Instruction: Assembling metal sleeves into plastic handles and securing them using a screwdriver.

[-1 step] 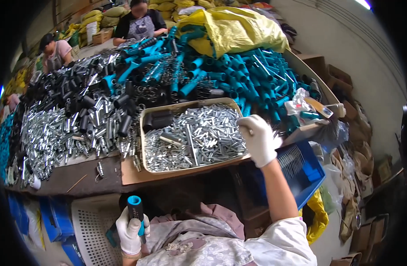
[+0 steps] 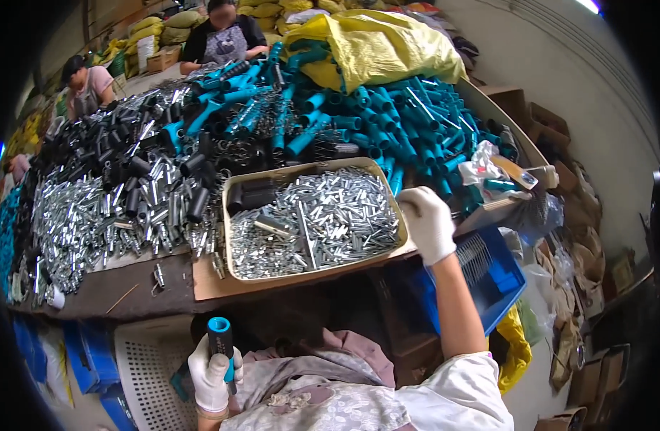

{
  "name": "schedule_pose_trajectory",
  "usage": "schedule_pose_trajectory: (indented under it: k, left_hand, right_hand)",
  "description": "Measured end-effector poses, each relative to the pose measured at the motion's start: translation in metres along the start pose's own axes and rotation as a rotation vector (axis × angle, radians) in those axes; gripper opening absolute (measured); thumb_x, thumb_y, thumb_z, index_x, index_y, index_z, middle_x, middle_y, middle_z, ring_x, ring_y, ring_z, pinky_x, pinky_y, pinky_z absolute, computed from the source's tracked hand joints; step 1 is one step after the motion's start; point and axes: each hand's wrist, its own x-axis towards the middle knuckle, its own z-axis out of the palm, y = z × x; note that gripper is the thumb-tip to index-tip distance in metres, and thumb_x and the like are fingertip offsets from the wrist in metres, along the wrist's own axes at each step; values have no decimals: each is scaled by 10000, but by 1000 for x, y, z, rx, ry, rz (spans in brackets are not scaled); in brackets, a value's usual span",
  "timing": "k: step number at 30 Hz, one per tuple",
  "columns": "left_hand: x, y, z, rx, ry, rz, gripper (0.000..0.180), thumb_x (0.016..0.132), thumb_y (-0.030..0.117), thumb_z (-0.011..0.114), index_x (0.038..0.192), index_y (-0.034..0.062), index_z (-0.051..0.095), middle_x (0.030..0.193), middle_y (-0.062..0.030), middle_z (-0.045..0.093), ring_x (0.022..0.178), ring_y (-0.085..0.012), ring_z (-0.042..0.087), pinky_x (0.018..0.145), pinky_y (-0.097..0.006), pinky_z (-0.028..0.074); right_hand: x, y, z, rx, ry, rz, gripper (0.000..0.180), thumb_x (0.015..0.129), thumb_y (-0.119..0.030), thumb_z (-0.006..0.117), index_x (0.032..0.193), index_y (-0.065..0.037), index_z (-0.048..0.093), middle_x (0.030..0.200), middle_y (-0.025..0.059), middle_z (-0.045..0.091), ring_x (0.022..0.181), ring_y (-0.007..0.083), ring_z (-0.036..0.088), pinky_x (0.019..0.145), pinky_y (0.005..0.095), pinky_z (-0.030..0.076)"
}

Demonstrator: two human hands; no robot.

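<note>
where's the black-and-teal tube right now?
Head view, lower left of centre: the black-and-teal tube is in the gloved left hand, just right of the white perforated basket.

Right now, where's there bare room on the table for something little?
The dark table covering is bare between the thin stick and the cardboard, in front of a metal fitting; a narrow cardboard strip shows before the tray. It's crowded inside the tray, among metal parts leftward and teal tubes behind.
</note>
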Motion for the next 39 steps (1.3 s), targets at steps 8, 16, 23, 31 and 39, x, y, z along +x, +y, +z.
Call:
schedule_pose_trajectory:
  k: [8,16,23,31,39]
  left_hand:
    - [13,0,40,69,-160,-45,804,749,731,713,939,-23,507,663,-59,568,495,-105,534,445,-243,441]
    - [14,11,62,190,-173,-62,938,676,808,703,1032,-46,550,701,-46,587,537,-75,523,486,-215,422]
    - [30,15,77,248,-213,-55,988,702,775,712,1181,-75,555,716,-30,590,557,-61,511,507,-217,422]
    - [46,34,71,448,-319,189,691,827,478,779,1272,-21,602,966,-110,717,837,-106,640,776,-284,532]
    - [51,37,55,689,-307,386,616,760,331,848,1218,-20,631,976,-201,705,860,-292,729,748,-328,559]
  right_hand:
    - [-18,92,9,-365,-86,259,240,809,-330,707,906,-114,748,919,139,696,878,344,675,778,434,540]
    - [3,88,18,-521,-245,493,410,825,-379,679,1027,-23,690,1050,219,690,996,379,675,867,463,541]
    - [-32,-2,-23,319,74,295,116,863,-89,645,958,-43,693,832,146,684,750,295,681,674,394,519]
    - [-42,-82,-15,635,-499,-274,212,814,-120,747,1015,-92,690,861,108,669,781,300,676,683,360,543]
    - [-36,-116,23,699,-683,-303,151,915,-177,652,985,-64,580,785,160,627,694,371,640,621,428,506]
